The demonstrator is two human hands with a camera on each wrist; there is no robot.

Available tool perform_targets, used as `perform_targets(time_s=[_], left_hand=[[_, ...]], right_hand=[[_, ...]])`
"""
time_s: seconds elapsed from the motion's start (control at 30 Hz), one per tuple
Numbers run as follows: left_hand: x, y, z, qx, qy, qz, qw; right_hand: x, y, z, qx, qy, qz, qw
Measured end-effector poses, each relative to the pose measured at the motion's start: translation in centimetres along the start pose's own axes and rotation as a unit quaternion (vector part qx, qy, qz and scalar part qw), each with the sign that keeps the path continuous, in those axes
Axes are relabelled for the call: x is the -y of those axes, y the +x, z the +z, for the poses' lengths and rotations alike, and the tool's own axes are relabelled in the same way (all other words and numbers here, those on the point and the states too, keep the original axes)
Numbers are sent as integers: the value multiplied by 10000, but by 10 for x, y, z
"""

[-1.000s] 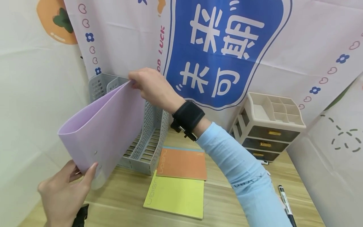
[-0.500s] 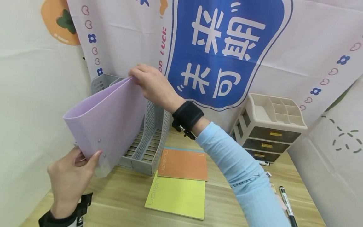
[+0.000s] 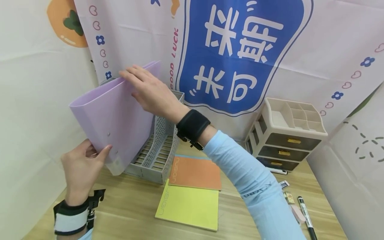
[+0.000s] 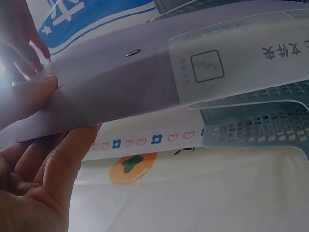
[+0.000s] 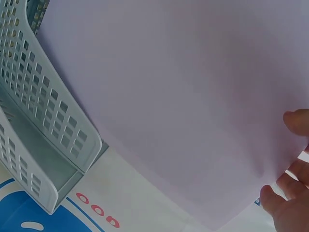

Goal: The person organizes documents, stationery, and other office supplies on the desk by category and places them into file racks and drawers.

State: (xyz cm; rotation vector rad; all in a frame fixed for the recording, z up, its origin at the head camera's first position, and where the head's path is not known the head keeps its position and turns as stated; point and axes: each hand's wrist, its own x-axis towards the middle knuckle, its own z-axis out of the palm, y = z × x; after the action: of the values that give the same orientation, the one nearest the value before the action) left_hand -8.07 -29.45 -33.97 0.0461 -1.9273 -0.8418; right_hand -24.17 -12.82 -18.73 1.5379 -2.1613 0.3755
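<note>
A lilac file folder (image 3: 123,113) stands tilted in the left part of a grey perforated file rack (image 3: 150,175), its spine toward me. My left hand (image 3: 82,163) pinches the spine between thumb and fingers. At the folder's top edge my right hand (image 3: 153,91) grips it, fingers over the edge and thumb (image 5: 296,122) on the near face in the right wrist view. A white label (image 4: 241,63) in a clear pocket shows on the spine in the left wrist view. The folder's lower far part is hidden inside the rack.
Orange (image 3: 195,173) and yellow (image 3: 189,206) notebooks overlap on the table right of the rack. A beige drawer organizer (image 3: 294,133) stands at the back right. A black-and-white marker (image 3: 306,216) and small stationery lie below it. Fabric-covered walls close off the back and sides.
The folder has risen, and its far top corner now shows. My left hand has moved up and right with the spine. My right hand has shifted left along the top edge.
</note>
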Motion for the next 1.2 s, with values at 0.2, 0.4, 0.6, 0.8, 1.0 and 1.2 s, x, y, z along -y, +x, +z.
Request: perform_targets(time_s=[0.2, 0.4, 0.6, 0.8, 1.0, 1.2], left_hand=[[4, 7, 9, 117, 120, -185, 9997], [6, 16, 19, 212, 97, -407, 9989], [10, 24, 30, 288, -2, -412, 9987], [12, 27, 41, 293, -57, -432, 9986], [16, 28, 44, 327, 92, -361, 9988], [24, 25, 51, 416, 239, -326, 9983]], right_hand=[[0, 0, 4, 91, -19, 77, 9999], [-1, -1, 5, 204, -257, 157, 9993], [-3, 2, 4, 340, -596, 256, 9973], [-9, 3, 6, 379, -612, 368, 9967], [-13, 3, 10, 379, -525, 464, 9968], [-19, -1, 17, 464, -369, 497, 9970]])
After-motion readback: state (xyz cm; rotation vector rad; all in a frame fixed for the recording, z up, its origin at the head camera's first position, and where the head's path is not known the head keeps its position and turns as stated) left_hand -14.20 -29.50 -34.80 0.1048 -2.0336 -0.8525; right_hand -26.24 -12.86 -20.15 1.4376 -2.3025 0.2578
